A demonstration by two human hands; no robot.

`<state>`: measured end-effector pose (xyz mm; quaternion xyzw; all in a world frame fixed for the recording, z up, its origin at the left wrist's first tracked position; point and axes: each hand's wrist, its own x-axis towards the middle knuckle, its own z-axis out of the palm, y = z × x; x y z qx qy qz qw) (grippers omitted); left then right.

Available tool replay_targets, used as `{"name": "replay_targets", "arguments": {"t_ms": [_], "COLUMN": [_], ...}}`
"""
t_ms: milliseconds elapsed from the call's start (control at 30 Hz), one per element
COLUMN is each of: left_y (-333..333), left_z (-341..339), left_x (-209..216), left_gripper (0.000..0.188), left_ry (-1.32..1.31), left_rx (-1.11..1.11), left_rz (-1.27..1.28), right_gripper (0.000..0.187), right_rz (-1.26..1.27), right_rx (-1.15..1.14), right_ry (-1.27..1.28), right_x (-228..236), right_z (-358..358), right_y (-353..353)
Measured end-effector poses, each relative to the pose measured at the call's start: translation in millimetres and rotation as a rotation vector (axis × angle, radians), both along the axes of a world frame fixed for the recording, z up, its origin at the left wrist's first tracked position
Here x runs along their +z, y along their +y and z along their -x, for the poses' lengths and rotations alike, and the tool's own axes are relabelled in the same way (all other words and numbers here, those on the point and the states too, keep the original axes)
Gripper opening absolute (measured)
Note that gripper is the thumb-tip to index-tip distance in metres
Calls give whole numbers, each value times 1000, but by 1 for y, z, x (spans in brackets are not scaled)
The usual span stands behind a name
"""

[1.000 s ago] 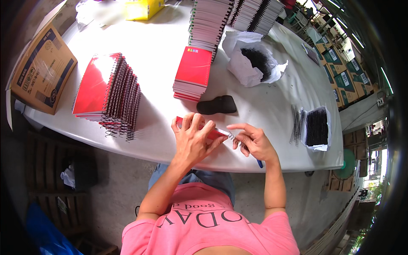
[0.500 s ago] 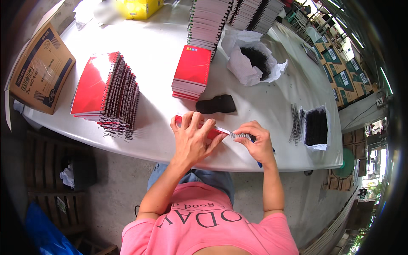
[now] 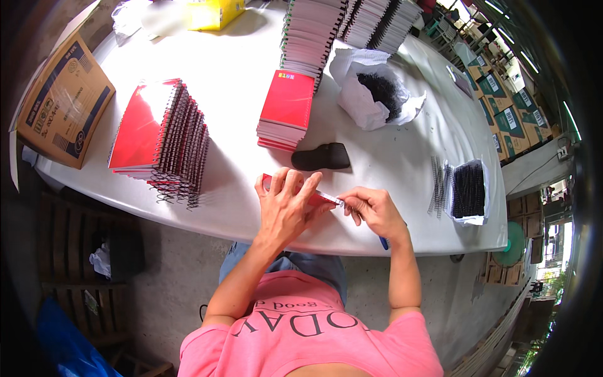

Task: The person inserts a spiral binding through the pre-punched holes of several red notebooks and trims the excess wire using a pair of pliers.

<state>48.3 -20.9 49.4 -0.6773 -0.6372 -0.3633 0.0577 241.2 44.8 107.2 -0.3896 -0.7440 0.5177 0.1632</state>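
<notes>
My left hand [image 3: 279, 204] is closed over a small red-covered notebook [image 3: 322, 199] near the table's front edge, its fingers across the cover. At the notebook's right end, my right hand [image 3: 377, 210] pinches the tip of a spiral binding coil [image 3: 340, 202], which runs into the notebook's edge. Beneath the right wrist, the blue handle of a tool [image 3: 384, 242] pokes out; the rest is hidden. Just beyond the hands lies a black, rounded object [image 3: 320, 157]. A stack of red notebooks without coils [image 3: 287, 103] stands behind it.
Coil-bound red notebooks [image 3: 139, 132] are piled at left, beside a cardboard box [image 3: 66, 103]. To the right are a white box of black coils [image 3: 468, 191] and loose coils [image 3: 436, 185]. Farther back sit a paper-wrapped coil bundle [image 3: 358, 103] and tall notebook stacks [image 3: 308, 38].
The coil length that stuck out between the notebook and my right hand has mostly gone into the edge. My right fingers have shifted left, closer to the notebook. The left hand keeps its hold.
</notes>
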Motion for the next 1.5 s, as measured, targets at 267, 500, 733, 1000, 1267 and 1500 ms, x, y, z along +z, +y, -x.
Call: {"name": "replay_targets", "arguments": {"t_ms": [267, 500, 733, 1000, 1267, 1500], "left_y": [1, 1, 4, 1, 4, 10], "left_z": [6, 7, 8, 14, 18, 18], "left_x": [4, -2, -4, -8, -4, -1], "left_gripper": [50, 49, 49, 53, 60, 57], "left_ry": [-70, -81, -82, -67, -137, -170], "left_rx": [-58, -55, -102, -163, -222, -202], "left_rz": [-63, -83, -97, -67, 10, -34], "right_gripper": [40, 49, 41, 50, 26, 33], "right_rz": [-895, -92, 71, 586, 139, 109], "right_rx": [224, -123, 25, 244, 193, -280], "right_ry": [-390, 441, 508, 713, 576, 1080], "right_x": [-44, -31, -43, -34, -36, -36], "right_z": [30, 7, 14, 17, 18, -1], "right_y": [71, 64, 38, 6, 5, 16]}}
